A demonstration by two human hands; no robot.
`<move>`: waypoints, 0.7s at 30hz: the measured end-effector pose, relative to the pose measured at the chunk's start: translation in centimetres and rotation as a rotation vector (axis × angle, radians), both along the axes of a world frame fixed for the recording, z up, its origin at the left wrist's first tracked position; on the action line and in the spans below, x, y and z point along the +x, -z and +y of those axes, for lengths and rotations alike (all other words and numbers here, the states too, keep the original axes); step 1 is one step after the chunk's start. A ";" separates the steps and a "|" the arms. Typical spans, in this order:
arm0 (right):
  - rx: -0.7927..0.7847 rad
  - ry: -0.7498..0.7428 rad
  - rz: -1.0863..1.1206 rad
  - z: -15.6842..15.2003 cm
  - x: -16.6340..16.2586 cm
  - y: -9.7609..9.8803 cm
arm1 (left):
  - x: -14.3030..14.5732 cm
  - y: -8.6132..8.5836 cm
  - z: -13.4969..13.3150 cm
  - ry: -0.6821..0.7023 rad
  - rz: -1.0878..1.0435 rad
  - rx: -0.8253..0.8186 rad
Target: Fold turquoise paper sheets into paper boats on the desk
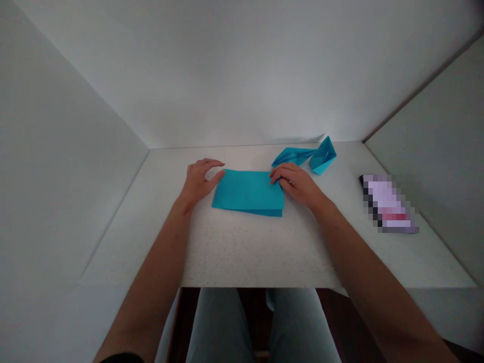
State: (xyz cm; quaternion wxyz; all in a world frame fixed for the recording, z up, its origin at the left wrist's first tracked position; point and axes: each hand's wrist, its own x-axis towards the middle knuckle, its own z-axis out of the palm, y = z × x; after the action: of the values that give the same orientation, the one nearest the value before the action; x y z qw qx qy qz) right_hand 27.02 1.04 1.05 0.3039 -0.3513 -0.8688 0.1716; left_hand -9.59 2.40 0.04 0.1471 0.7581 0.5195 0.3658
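A blue sheet of paper (247, 190), folded over on itself, lies in front of me; a strip of its lower layer shows along the near edge. My left hand (202, 177) rests by the far left corner, thumb tip touching the paper's edge and fingers spread apart from the thumb. At the right edge, my right hand (297, 182) has its curled fingers on the paper near the far corner, with the thumb close to them. Behind that hand lie a folded blue paper piece (293, 155) and a pointed, folded blue paper shape (324, 156).
The white table (242, 252) ends at a near edge above my legs. A phone (389, 204), its screen blurred out, lies to the right. White walls close in the table at the back (227, 75) and on both sides.
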 end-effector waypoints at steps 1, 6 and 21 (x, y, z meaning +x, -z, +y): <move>-0.021 -0.017 -0.006 -0.1 -0.2 0.0 | 0.2 0.0 -0.3 0.044 0.107 -0.023; -0.060 0.012 -0.078 -0.5 -1.0 0.3 | 0.5 0.1 -1.0 0.179 0.347 -0.173; -0.020 0.117 -0.248 -0.5 -1.7 1.8 | 3.0 -0.4 -2.0 0.239 0.309 -0.212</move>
State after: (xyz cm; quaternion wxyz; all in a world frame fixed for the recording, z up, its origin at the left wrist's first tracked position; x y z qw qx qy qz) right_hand 25.32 0.53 -0.78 0.2001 -0.4229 -0.8760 0.1174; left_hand -6.62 0.45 0.48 0.1869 0.8417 0.4777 0.1685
